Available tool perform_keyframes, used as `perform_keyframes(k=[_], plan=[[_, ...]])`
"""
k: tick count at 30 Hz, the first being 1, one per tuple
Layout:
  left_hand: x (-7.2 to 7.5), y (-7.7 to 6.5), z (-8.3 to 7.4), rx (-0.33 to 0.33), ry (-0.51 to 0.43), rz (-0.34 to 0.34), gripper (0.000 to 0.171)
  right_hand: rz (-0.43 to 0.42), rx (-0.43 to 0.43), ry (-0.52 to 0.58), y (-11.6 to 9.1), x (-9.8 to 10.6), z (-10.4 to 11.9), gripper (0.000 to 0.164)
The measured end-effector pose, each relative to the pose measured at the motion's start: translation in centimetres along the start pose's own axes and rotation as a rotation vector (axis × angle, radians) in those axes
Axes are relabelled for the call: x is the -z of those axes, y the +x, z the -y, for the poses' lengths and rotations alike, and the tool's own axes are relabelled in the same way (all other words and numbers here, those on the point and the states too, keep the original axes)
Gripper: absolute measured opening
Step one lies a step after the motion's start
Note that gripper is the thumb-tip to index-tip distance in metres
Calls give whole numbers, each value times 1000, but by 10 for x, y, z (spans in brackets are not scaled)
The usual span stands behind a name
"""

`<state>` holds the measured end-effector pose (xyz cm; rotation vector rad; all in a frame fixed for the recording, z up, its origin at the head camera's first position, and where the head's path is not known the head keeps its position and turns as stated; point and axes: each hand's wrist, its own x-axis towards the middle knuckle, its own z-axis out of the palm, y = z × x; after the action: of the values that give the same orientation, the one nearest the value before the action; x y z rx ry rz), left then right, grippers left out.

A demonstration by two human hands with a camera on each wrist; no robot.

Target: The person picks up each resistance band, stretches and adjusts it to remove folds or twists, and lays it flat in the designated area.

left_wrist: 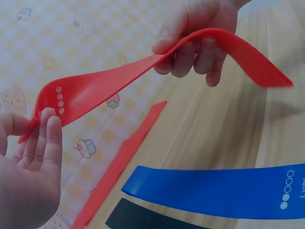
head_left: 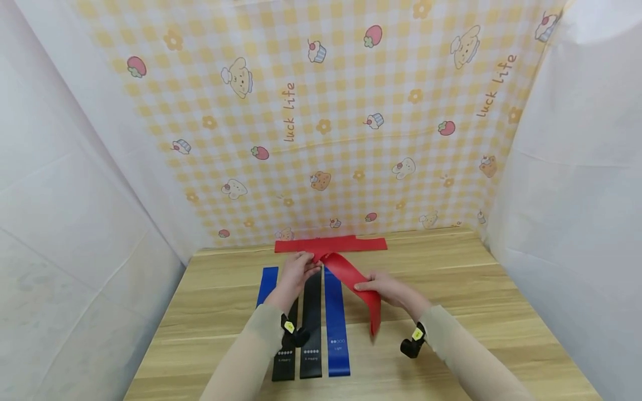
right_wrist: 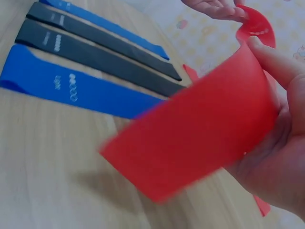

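A red resistance band (head_left: 346,271) is held up off the table between both hands, bent and slightly twisted. Its one end, by a row of printed circles, is pinched between the thumb and fingers of my left hand (head_left: 297,273). My right hand (head_left: 386,288) grips it farther along, thumb on top and fingers curled beneath. Past the right hand, the free end (right_wrist: 176,143) droops toward the table, blurred in the right wrist view. Behind the hands, more red band material (head_left: 301,245) lies flat along the table's back edge; whether it is one band or more, I cannot tell.
Side by side on the wooden table (head_left: 441,267) lie a blue band (head_left: 336,328) marked Light, two black bands (head_left: 311,328) and another blue band (head_left: 268,281), partly covered by the left arm. A patterned cloth (head_left: 321,150) hangs behind, with white sheets (head_left: 567,184) at the sides.
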<state>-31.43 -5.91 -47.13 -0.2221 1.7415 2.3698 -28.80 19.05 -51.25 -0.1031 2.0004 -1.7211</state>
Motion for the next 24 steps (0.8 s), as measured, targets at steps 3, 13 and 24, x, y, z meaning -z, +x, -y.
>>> perform_keyframes(k=[3,13,24], plan=[[4,2,5,8,9,-32,21,14,-8,-12,-1,2,-6,29],[27,8,20,15,25,-75,31,21,6,-11,-7,10,-21,28],[48,2,17,43,96,-62,42,39,0,-85,-15,28,-32,36]])
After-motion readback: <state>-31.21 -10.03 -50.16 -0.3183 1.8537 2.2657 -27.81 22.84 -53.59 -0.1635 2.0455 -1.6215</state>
